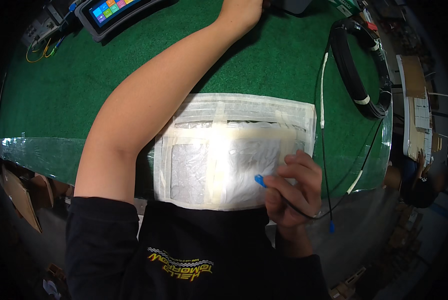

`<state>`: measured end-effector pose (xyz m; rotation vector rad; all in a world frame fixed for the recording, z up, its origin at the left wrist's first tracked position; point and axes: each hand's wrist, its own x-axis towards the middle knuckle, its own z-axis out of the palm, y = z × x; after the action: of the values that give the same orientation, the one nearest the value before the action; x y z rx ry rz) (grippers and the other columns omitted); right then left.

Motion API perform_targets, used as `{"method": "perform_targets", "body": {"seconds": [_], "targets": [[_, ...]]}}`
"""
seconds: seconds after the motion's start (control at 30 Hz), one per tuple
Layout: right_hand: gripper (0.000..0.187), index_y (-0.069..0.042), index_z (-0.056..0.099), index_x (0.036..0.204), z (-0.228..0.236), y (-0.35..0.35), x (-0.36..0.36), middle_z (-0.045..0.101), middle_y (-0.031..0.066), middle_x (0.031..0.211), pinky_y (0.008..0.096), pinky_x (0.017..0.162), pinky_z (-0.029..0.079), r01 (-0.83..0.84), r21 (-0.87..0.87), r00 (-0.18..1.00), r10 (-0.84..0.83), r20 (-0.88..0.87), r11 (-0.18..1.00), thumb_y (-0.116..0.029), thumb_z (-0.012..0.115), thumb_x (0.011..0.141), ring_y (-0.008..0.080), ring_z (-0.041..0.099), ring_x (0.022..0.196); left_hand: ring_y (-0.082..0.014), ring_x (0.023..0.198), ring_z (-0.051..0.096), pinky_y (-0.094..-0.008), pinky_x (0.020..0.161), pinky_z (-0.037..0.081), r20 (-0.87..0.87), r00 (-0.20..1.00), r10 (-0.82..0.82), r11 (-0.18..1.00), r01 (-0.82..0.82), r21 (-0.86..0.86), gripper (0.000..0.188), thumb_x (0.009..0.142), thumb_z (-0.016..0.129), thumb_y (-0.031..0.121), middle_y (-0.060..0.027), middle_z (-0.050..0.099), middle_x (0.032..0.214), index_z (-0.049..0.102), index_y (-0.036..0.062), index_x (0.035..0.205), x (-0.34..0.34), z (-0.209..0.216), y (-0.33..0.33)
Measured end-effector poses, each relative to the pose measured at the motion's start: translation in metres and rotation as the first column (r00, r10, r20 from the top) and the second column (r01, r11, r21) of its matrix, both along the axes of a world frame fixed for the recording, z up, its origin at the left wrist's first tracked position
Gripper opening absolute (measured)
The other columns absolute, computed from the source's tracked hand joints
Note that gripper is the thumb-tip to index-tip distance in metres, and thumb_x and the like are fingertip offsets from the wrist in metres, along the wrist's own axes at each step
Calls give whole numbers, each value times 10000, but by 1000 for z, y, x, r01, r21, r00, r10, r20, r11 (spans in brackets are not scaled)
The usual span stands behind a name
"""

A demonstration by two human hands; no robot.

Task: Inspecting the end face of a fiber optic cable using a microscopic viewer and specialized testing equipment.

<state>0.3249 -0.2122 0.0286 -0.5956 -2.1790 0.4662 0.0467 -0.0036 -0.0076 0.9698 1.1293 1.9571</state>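
Observation:
My right hand (300, 187) pinches a thin black cable close to its end. A small blue connector (259, 180) pokes out past the fingertips, over a whitish taped pad (189, 170). That cable (314, 218) loops behind the hand toward a black cable coil (345, 65) on the right. The other blue-tipped end (332, 226) hangs beside my right hand. Stretched across the table, my left arm reaches the top edge, where my left hand (240, 14) is near a dark device (293, 6). The left fingers are mostly cut off and hidden.
A tablet-like tester (111, 15) with a lit screen sits at the upper left of the green tabletop (49, 105). Thin yellow fibre leads (43, 54) lie by grey equipment at the far left. Clear film covers the near edge. Another person (424, 182) is at the far right.

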Motion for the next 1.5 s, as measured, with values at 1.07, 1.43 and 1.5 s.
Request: {"method": "perform_targets", "body": {"seconds": [1.07, 1.43, 1.5], "targets": [[141, -99, 789, 971, -4, 1, -1, 631, 93, 1085, 539, 1010, 501, 118, -10, 993, -118, 4, 993, -222, 757, 908, 322, 644, 1040, -96, 681, 558, -246, 624, 473, -36, 999, 0, 1000, 0, 5, 549, 1074, 569, 358, -31, 633, 845, 434, 139, 1558, 0, 1, -1], [132, -69, 772, 984, -4, 3, -3, 628, 96, 1040, 545, 1012, 496, 144, -70, 990, -143, 12, 987, -175, 730, 919, 327, 656, 1002, -94, 680, 553, -241, 619, 466, -18, 1000, -4, 1000, 3, -3, 547, 1076, 566, 347, -32, 622, 830, 424, 144, 1565, 4, -1, 1], [132, -64, 770, 994, -8, 0, -1, 628, 104, 1053, 543, 1012, 494, 154, -68, 987, -157, -42, 986, -165, 730, 919, 331, 653, 1009, -93, 677, 551, -241, 618, 466, 4, 1000, -10, 1000, 10, 1, 548, 1077, 565, 347, -32, 622, 830, 422, 144, 1566, 1, -2, 1]]}}
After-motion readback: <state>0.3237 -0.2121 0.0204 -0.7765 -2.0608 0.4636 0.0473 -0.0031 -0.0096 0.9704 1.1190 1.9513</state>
